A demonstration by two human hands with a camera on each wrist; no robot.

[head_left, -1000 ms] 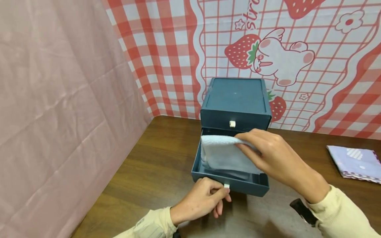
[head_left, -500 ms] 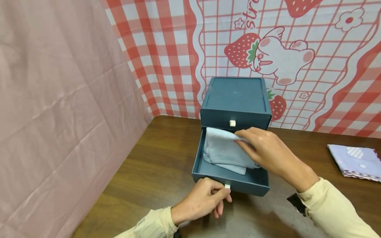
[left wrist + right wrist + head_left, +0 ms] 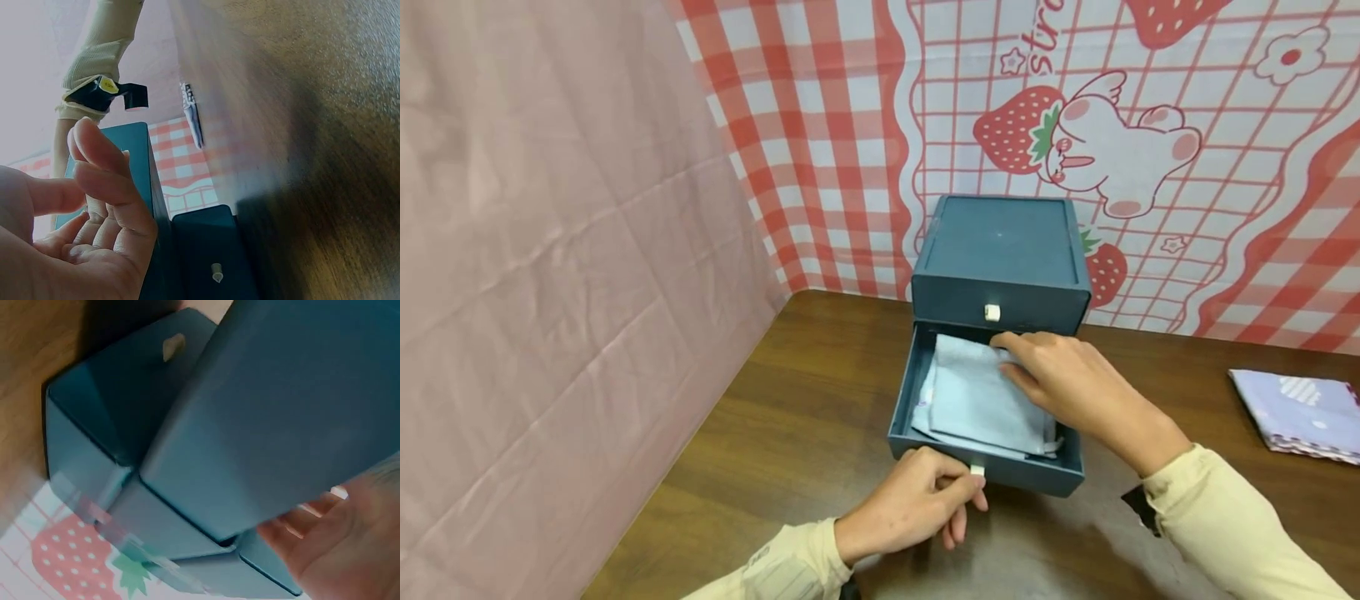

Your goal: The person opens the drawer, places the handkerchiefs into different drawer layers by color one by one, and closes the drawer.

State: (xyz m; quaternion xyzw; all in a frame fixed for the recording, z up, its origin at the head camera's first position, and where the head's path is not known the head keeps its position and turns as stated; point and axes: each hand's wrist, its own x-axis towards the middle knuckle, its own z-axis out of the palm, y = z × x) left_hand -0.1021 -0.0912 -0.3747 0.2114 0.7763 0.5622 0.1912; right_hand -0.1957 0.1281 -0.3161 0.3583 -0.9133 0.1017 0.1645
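Observation:
A folded light-blue towel lies in the pulled-out drawer of a dark blue drawer cabinet. My right hand reaches over the drawer's right side and pinches the towel near its back right edge. In the right wrist view the drawer's side wall hides most of those fingertips. With thumb and forefinger, my left hand pinches the small white knob on the drawer's front. From below, the left wrist view shows the same left hand with its fingers curled.
The drawer above is closed, with a white knob. Another closed drawer sits below the pulled-out one. A folded lilac cloth lies at the right of the wooden table. Curtains stand behind and at the left.
The towel, held up and tilted by its edge before, now lies flatter, spread toward the drawer's front. My right hand has come slightly lower. My left hand stays on the knob.

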